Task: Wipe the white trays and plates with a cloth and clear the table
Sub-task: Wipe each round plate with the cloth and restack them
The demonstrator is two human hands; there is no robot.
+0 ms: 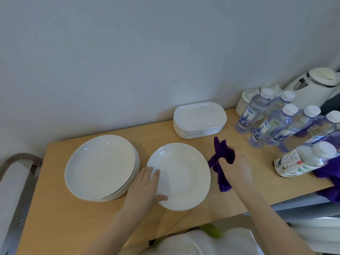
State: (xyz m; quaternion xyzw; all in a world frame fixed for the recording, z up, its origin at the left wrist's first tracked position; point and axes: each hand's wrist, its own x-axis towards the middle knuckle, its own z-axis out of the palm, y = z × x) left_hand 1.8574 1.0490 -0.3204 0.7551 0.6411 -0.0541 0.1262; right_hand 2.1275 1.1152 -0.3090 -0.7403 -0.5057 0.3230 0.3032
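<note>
**Plates and trays on a wooden table, mid-wipe**

Plates lie in two groups on the table [55, 218]: a stack [100, 167] at left and a small pile [181, 176] at centre. Left hand [145, 188] rests on the pile's near-left rim, fingers straight and spread, thumb over the edge. Right hand [236, 165] hovers just right of the pile, fingers curled round a bunched purple cloth [221, 161]. Trays [199, 119] sit stacked by the wall. Water bottles [272, 120], a tea bottle [303, 161] and a kettle [314, 87] crowd the right end.
</note>
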